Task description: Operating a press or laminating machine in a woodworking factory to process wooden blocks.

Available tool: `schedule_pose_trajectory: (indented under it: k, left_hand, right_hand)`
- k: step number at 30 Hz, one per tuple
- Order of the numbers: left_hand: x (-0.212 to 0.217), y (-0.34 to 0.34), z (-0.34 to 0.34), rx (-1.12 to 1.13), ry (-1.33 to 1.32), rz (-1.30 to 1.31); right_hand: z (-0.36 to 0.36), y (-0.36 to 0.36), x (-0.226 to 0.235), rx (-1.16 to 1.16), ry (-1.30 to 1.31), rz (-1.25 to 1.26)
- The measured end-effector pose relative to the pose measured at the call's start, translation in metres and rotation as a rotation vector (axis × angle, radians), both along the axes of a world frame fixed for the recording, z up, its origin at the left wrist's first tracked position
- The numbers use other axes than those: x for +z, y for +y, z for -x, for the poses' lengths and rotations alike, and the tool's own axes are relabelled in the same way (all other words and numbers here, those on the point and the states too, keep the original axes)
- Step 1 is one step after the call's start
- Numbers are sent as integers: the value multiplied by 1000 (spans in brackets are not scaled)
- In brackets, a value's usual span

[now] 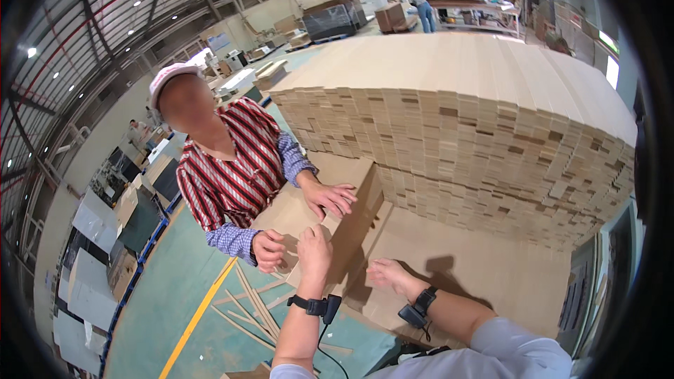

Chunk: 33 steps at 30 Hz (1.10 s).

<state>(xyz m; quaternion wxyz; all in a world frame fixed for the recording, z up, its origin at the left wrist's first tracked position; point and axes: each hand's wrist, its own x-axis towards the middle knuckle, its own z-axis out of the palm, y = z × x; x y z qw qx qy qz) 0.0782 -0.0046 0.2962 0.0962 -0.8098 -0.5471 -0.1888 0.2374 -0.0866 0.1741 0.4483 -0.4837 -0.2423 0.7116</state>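
My left hand (pixel 314 251) is raised with its fingers curled closed, by the near corner of a brown box-like block (pixel 359 228). Whatever its fingers may hold is hidden. To the right of that block, my right hand (pixel 392 275) hovers above a flat tan board surface (pixel 470 253), fingers loosely extended and nothing visible in them. Both wrists carry black straps with small devices. Across the block stands a co-worker in a striped top; one of their hands (pixel 330 198) rests spread over the block's top, the other (pixel 268 250) is close to my left hand.
A long, high stack of tan boards (pixel 456 126) spans the far side. Thin loose strips (pixel 256 309) lie on the green floor at lower left, near a yellow line (pixel 200 319). A cable hangs from my left wrist device. Wrapped pallets and other people are farther off.
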Motion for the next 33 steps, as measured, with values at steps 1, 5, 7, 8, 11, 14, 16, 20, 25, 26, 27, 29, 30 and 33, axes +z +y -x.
schedule_pose_trajectory:
  k: [1, 5, 7, 8, 11, 14, 16, 20, 25, 26, 27, 29, 30, 33]
  left_hand:
    - [5, -10, -3, -17, -45, -38]
    - [-25, -57, -5, -45, -214, 51]
    - [-50, -81, -2, -49, -236, 162]
    - [-69, -87, 1, -50, -239, 161]
    - [-127, -88, 6, -128, -302, 249]
    - [-168, -68, 21, -59, -250, 244]
    - [-181, -53, 33, -56, -159, 254]
    - [-197, -32, 10, -45, 7, 383]
    - [-219, -14, -1, -178, 331, 30]
    - [-219, -11, -4, -163, 312, 18]
    - [-219, -7, -6, -172, 294, 36]
    - [-222, -2, -6, -167, 266, 53]
    - [-222, 1, -8, -151, 184, 161]
    - [-222, 5, -9, -136, 49, 255]
  right_hand:
    - [0, -3, 2, -12, 10, 15]
    - [-5, -9, -1, 28, 4, -1]
    - [-6, -10, -8, 43, 10, -3]
    - [-8, -13, -14, 51, 26, 4]
    - [-25, -23, -36, 25, 25, 44]
    - [-34, -31, -39, -5, -19, 95]
    - [-42, -39, -47, -25, 41, 57]
    - [-89, -72, -52, -224, 55, 70]
    - [-129, -124, 6, -404, 49, 82]
    - [-145, -136, -1, -431, 52, 50]
    - [-155, -145, 3, -465, 57, 17]
    - [-139, -167, 73, -501, 23, 24]
    - [-135, -175, 96, -554, 2, 40]
    - [-188, -214, 50, -760, -108, 101]
